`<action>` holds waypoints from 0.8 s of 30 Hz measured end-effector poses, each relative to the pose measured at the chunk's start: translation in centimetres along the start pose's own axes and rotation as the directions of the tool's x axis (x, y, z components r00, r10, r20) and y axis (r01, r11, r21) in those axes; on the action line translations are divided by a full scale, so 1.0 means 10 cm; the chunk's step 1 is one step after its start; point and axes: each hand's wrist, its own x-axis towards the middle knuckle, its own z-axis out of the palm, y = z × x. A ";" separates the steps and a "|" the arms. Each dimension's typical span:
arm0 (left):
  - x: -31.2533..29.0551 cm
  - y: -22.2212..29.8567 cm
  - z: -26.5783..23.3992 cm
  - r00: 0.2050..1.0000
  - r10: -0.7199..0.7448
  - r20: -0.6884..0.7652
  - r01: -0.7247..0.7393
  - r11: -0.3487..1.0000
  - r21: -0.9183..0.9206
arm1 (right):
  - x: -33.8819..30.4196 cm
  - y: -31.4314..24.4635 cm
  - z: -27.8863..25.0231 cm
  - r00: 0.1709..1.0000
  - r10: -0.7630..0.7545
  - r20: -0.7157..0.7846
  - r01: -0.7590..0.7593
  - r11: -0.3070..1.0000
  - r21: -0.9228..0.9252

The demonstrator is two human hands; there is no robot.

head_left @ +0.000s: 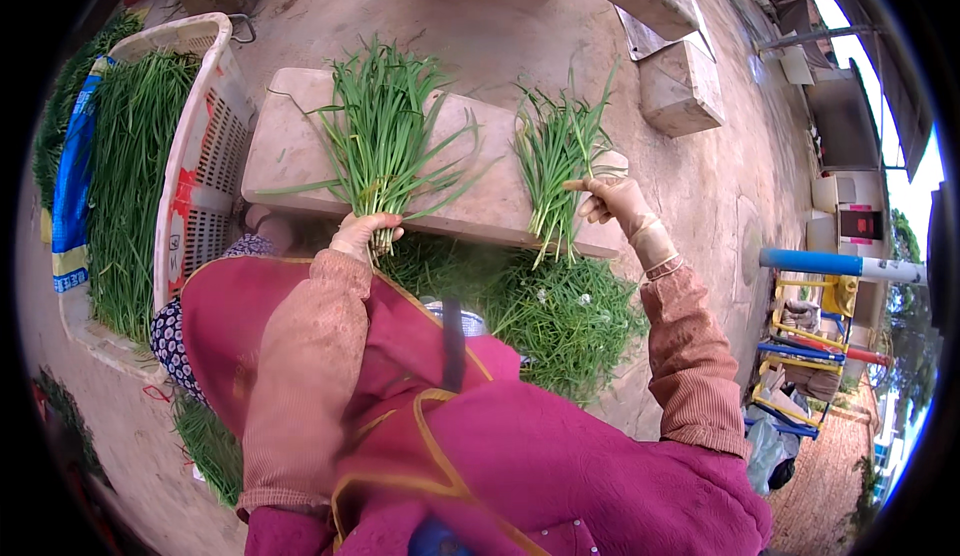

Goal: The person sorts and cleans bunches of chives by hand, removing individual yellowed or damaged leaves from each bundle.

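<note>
My left hand [367, 236], in a pale glove, is closed around the stem ends of a thick bunch of chives [384, 136]. The leaves of that bunch fan out away from me over a low stone bench [290, 161]. At the bench's right end lies a smaller pile of chives [546, 161]. My right hand [617, 206], also gloved, is at this pile's right edge, its thumb and forefinger pinched on a thin chive stalk [587, 151]. The other fingers of that hand are curled in.
To the left stands a white plastic crate [205, 156] packed with long chives [140, 196]. Loose green trimmings [570, 321] are heaped below the bench, by my knees. Farther off are a stone block [682, 88] and a blue-and-white pole [830, 264] at the right.
</note>
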 end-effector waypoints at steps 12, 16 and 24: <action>0.00 0.08 0.01 0.995 -0.048 0.087 0.041 0.996 0.080 | -0.34 0.22 0.51 0.966 -0.220 -0.132 -0.026 0.428 -0.904; -0.02 0.11 0.02 0.986 -0.072 0.153 0.054 0.992 0.118 | -0.49 -0.02 0.99 0.944 -0.189 0.270 0.173 0.981 0.083; -0.78 0.58 0.36 0.950 -0.083 0.301 -0.014 0.952 0.306 | -0.12 -0.05 2.27 0.479 -0.664 0.573 -0.446 0.378 0.811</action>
